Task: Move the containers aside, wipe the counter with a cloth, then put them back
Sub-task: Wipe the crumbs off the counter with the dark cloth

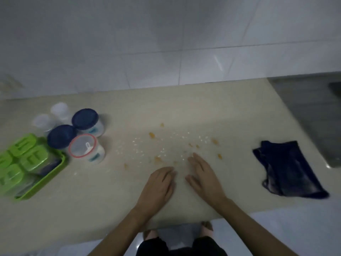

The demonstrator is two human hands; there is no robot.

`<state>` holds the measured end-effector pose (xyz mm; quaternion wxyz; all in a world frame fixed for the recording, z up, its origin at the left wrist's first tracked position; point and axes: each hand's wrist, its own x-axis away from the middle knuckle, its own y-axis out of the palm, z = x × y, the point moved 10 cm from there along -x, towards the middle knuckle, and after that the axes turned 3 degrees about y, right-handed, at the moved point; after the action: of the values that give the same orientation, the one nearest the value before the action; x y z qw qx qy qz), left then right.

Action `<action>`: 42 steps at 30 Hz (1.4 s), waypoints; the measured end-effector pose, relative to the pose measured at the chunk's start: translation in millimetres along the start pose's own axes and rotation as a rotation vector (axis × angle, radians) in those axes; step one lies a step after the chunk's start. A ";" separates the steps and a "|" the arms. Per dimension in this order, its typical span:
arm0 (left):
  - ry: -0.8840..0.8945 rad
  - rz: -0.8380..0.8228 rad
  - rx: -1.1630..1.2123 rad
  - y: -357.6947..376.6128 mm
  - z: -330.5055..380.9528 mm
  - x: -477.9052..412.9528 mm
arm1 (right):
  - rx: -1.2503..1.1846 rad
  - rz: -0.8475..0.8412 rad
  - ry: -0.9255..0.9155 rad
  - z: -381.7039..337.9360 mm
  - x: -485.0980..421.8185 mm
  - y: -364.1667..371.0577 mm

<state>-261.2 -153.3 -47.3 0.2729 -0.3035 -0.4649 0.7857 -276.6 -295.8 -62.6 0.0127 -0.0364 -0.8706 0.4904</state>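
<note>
both hands lie flat and empty on the counter (184, 108), fingers spread, the left hand (158, 183) just beside the right hand (204, 174), at the near edge of the scattered crumbs (166, 146). the containers (81, 133) already stand grouped at the far left beside a green tray (55, 174), so the wiping looks to be the step ahead. the dark blue cloth (287, 169) lies crumpled well off to the right of the right hand, its long axis running roughly from far to near, with the right hand clearly the nearer of the 2 to reach it.
</note>
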 end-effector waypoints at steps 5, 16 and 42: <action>0.157 -0.066 -0.028 53.4 80.0 -64.0 | 0.064 0.034 0.117 100.6 37.9 -59.2; 0.223 -0.128 -0.073 139.4 191.6 -153.4 | 0.329 0.009 0.457 295.9 83.6 -146.5; -0.383 -0.100 -0.156 20.8 -6.7 -17.8 | 0.390 -0.211 -0.053 48.9 -38.1 19.5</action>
<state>-247.5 -170.9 -64.4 0.1938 -0.1455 -0.5822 0.7761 -240.5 -330.3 -104.1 0.0478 0.0710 -0.7584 0.6462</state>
